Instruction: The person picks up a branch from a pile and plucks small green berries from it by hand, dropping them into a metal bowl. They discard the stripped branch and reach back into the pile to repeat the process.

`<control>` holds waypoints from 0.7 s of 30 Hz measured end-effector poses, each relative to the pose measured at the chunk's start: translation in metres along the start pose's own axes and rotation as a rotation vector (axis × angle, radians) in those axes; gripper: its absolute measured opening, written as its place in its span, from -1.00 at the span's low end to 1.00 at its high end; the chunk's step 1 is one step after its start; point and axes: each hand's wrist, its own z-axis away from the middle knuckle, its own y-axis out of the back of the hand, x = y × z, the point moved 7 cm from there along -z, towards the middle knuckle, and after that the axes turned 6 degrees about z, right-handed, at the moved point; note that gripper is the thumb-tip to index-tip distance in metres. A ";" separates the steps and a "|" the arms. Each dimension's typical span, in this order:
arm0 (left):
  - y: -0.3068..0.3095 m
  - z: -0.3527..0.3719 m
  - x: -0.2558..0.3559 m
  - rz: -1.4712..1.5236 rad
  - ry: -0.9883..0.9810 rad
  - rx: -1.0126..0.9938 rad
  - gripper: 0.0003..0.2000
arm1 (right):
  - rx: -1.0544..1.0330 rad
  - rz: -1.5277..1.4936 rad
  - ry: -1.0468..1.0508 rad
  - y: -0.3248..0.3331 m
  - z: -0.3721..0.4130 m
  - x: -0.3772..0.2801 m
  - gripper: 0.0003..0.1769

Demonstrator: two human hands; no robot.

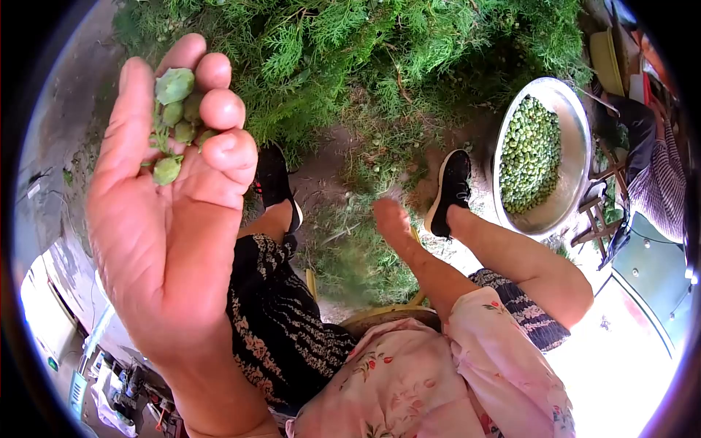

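Close to the camera on the left, my left hand (171, 212) is turned palm up with its fingers curled around several small green seed cones (174, 86). One pale green cone (167, 169) rests on the palm below the others, and bits of green sprig lie among them. My right hand (392, 217) is lower and farther away, above the ground between the two shoes. It looks blurred, and its fingers are not clear. Feathery green conifer branches (394, 44) are heaped in front of my feet.
To the right stands a large metal basin (577, 157) with many green cones (529, 157) in it. Black shoes (451, 191) flank a patch of ground strewn with sprigs (358, 255). Another person's striped sleeve (657, 182) shows at the right edge, near a wooden frame (602, 212).
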 end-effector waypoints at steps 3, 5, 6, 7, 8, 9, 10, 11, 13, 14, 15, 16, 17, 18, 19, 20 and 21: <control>0.003 0.000 0.003 -0.015 0.009 0.025 -0.66 | 0.550 -0.526 -0.204 0.025 -0.009 0.055 -0.75; 0.003 -0.001 0.005 -0.033 0.016 -0.013 -0.68 | 0.519 -0.566 -0.212 0.036 -0.023 0.069 -0.73; 0.003 -0.001 0.007 -0.056 0.031 -0.029 -0.68 | 0.521 -0.605 -0.190 0.039 -0.030 0.072 -0.71; 0.002 -0.002 0.009 -0.080 0.046 -0.045 -0.69 | 0.524 -0.645 -0.168 0.042 -0.036 0.074 -0.69; 0.001 -0.002 0.010 -0.092 0.051 -0.058 -0.70 | 0.499 -0.659 -0.138 0.042 -0.043 0.073 -0.64; 0.001 -0.003 0.010 -0.104 0.056 -0.070 -0.70 | 0.481 -0.660 -0.162 0.043 -0.048 0.074 -0.65; 0.001 -0.003 0.010 -0.104 0.050 -0.080 -0.71 | 0.463 -0.661 -0.185 0.044 -0.053 0.073 -0.65; 0.001 -0.002 0.010 -0.094 0.041 -0.077 -0.70 | 0.446 -0.662 -0.209 0.044 -0.057 0.072 -0.66; 0.000 -0.001 0.010 -0.075 0.022 -0.071 -0.70 | 0.350 -0.623 -0.323 0.062 -0.052 0.065 -0.67; -0.002 -0.002 0.010 -0.080 0.013 -0.079 -0.70 | 0.304 -0.604 -0.379 0.068 -0.051 0.064 -0.68; -0.004 -0.003 0.010 -0.074 0.013 -0.082 -0.70 | 0.259 -0.574 -0.382 0.067 -0.054 0.063 -0.69; -0.004 -0.003 0.010 -0.068 0.014 -0.084 -0.70 | 0.215 -0.544 -0.384 0.065 -0.056 0.063 -0.70; -0.005 -0.003 0.010 -0.050 0.023 -0.080 -0.71 | 0.171 -0.514 -0.385 0.062 -0.058 0.064 -0.71; -0.004 -0.003 0.011 -0.056 0.020 -0.071 -0.71 | 0.265 -0.542 -0.355 0.060 -0.059 0.067 -0.71; -0.001 -0.001 0.013 -0.062 0.016 -0.062 -0.71 | 0.357 -0.568 -0.326 0.051 -0.059 0.072 -0.72; -0.003 -0.001 0.015 -0.092 -0.001 -0.050 -0.71 | 0.451 -0.592 -0.297 0.047 -0.058 0.076 -0.72; -0.001 -0.001 0.017 -0.111 -0.017 -0.043 -0.70 | 0.475 -0.659 -0.337 0.044 -0.054 0.080 -0.73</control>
